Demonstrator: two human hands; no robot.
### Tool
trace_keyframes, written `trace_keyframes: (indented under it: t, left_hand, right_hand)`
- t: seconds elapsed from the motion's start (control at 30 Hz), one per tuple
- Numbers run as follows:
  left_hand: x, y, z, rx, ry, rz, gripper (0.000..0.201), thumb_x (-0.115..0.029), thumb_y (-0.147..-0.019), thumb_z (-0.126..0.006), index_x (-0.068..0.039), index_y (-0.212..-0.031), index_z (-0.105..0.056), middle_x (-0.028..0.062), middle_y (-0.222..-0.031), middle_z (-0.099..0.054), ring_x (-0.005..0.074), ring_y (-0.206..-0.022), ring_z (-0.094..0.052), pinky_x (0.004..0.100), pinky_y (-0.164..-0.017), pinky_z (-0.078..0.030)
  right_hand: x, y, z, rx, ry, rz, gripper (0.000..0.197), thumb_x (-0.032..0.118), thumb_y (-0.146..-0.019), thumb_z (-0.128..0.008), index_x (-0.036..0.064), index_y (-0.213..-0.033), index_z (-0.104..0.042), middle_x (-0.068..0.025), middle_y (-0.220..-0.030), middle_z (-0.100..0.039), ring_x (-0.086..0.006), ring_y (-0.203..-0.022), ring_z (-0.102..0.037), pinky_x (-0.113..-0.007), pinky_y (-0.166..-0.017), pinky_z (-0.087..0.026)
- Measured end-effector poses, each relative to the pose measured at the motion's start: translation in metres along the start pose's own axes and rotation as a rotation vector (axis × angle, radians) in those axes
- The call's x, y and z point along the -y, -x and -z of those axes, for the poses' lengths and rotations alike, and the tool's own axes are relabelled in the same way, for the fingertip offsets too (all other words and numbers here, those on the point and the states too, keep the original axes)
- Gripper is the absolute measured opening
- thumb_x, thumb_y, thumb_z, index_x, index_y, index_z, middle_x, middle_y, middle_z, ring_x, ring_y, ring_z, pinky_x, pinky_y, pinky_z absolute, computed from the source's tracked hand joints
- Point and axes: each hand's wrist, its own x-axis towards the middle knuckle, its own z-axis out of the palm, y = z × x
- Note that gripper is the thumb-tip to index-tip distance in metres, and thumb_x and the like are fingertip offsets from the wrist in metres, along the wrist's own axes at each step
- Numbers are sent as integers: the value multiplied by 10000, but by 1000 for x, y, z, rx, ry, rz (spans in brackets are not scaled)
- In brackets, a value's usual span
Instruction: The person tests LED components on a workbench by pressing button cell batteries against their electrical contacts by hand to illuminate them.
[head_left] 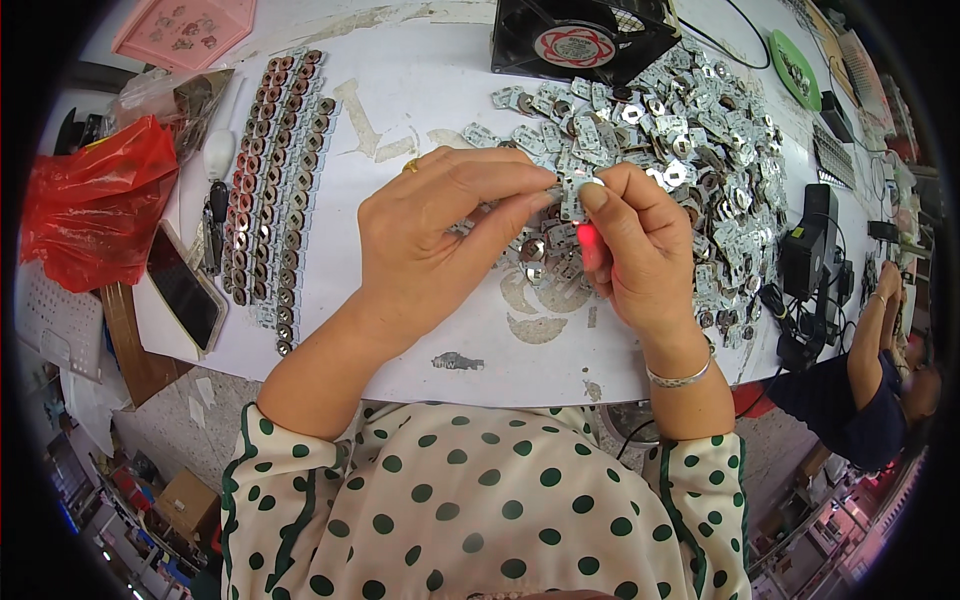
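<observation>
A small pale circuit board (572, 197) with a round metal piece is held up over the table between my two hands. My left hand (435, 230) pinches its left edge between thumb and forefinger, with the other fingers curled behind. On the right side, my right hand (645, 245) grips it between thumb and bent forefinger. A red glow falls on a finger of that hand, just below the board; its source is not clear. Behind and to the right spreads a loose heap of similar boards (735, 190). Similar pieces stand in long rows (262, 185) at the left.
A black fan (590, 45) stands at the back beside the heap. On the left lie a red plastic bag (95, 205), a phone (182, 285) and a pink tray (185, 30). A green dish (795, 70) and a black device (810, 245) are right; another person (860, 380) sits beyond.
</observation>
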Motion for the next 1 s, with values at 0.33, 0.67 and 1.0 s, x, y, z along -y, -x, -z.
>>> trace_keyframes:
  t: [0.33, 0.67, 1.0]
  left_hand:
    - [-3, 0, -3, 123, 313, 332, 231, 10, -828, -699, -12, -1057, -681, 58, -951, -656, 109, -828, -627, 236, -709, -540]
    - [0, -5, 12, 210, 464, 582, 171, -39, -810, -740, 12, -940, -641, 62, -901, -629, 102, -754, -603, 231, -621, -534]
    - [1, -5, 17, 277, 452, 600, 161, -26, -795, -749, 9, -924, -657, 57, -857, -647, 103, -719, -606, 233, -609, -534]
  right_hand:
    - [4, -10, 33, -240, 742, 329, 123, 47, -844, -705, 9, -776, -610, 29, -596, -590, 3, -512, -447, -174, -450, -340]
    - [18, -2, 29, 138, 412, -44, 138, 136, -866, -709, 6, -905, -738, -5, -615, -630, -25, -500, -510, -181, -439, -364]
    - [16, 0, 24, 148, 384, -78, 145, 158, -874, -706, 20, -908, -736, -17, -632, -648, -35, -497, -532, -176, -443, -408]
